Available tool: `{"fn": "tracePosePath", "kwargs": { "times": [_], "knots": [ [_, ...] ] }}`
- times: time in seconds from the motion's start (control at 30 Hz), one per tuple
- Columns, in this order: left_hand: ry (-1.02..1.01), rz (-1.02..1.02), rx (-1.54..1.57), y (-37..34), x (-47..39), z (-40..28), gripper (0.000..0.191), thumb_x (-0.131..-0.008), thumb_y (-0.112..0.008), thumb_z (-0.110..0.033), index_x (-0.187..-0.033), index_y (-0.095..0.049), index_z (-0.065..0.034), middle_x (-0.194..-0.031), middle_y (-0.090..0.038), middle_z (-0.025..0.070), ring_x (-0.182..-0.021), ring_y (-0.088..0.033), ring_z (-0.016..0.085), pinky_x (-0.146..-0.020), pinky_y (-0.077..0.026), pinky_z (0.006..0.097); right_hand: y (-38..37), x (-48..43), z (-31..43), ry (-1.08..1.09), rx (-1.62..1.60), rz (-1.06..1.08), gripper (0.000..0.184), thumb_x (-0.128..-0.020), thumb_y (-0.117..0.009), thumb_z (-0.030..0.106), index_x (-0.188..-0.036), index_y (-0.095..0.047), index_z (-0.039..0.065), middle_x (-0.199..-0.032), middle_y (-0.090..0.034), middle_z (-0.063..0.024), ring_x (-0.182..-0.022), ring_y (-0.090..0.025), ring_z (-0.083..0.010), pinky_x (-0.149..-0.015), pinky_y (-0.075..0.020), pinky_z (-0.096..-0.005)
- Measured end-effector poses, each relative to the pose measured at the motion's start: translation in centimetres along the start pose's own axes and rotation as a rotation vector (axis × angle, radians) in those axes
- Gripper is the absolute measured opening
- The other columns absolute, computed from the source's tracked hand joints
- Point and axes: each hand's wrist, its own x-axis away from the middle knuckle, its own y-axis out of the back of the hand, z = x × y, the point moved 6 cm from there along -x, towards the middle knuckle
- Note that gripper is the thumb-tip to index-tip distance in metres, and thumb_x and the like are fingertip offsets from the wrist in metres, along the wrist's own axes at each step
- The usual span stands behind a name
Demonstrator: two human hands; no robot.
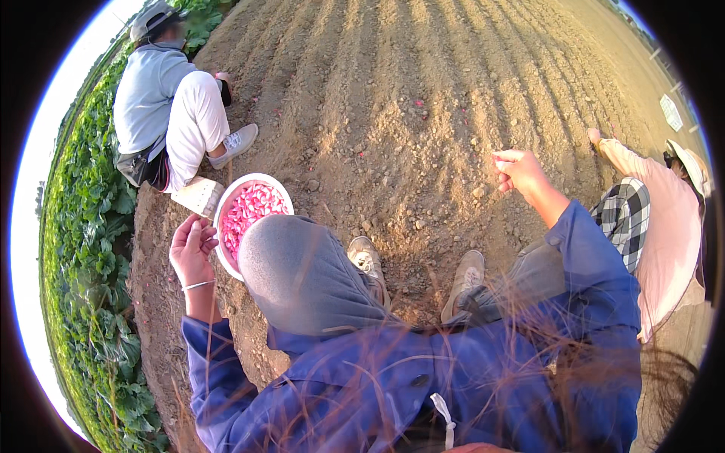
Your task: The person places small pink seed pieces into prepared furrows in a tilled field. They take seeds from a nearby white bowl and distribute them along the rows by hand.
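A round white bowl [290, 195] filled with pink-coated pieces, perhaps garlic cloves or seeds [252, 210], stands on the soil beside my bent left knee. My left hand [194, 243], with a pale bangle at the wrist, is raised just left of the bowl, fingers curled and thumb near the fingertips; whether anything is between them cannot be told. My right hand [518, 172] is held out over the furrowed soil, with thumb and forefinger pinched on a small pink piece [497, 158]. A few pink pieces [419, 103] lie scattered on the soil.
A person in a light top [150, 90] squats at the upper left, with a pale block-like seat [195, 192] near them. Another person in a pink top [668, 226] bends at the right, one hand near the soil. Leafy green crops [90, 283] line the left edge. A white crate-like object [670, 112] stands far right.
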Motion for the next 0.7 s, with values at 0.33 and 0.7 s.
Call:
{"fn": "tracePosePath", "kwargs": {
  "times": [0.33, 0.7],
  "knots": [
    [0.589, 0.87, 0.065, -29.0, 12.2, 0.1, 0.054, -0.099, -0.046, -0.039, -0.122, -0.047, 0.0098, -0.11, -0.059, 0.0242, -0.091, -0.067, 0.032, -0.069, -0.06, 0.0374, -4.0, 8.9, 7.2, 0.815, 0.36, -0.079, 0.018, -0.083, -0.068, 0.012, -0.099, -0.069, 0.003, -0.088, -0.069, -0.0107, -0.079, -0.066, -0.0187, -0.071, -0.0511, -0.0299],
    [0.783, 1.068, 0.036, -35.6, 13.8, 4.2, 0.019, -0.095, -0.057, -0.017, -0.097, -0.062, 0.001, -0.077, -0.059, 0.0028, -0.06, -0.051, 0.008, -0.044, -0.034, 0.0215, -5.5, 11.3, 5.3, 0.917, 0.312, -0.21, 0.02, -0.087, -0.063, 0.015, -0.103, -0.063, 0.003, -0.089, -0.063, -0.0133, -0.082, -0.063, -0.0313, -0.073, -0.0502, -0.0395]
  ]
}}
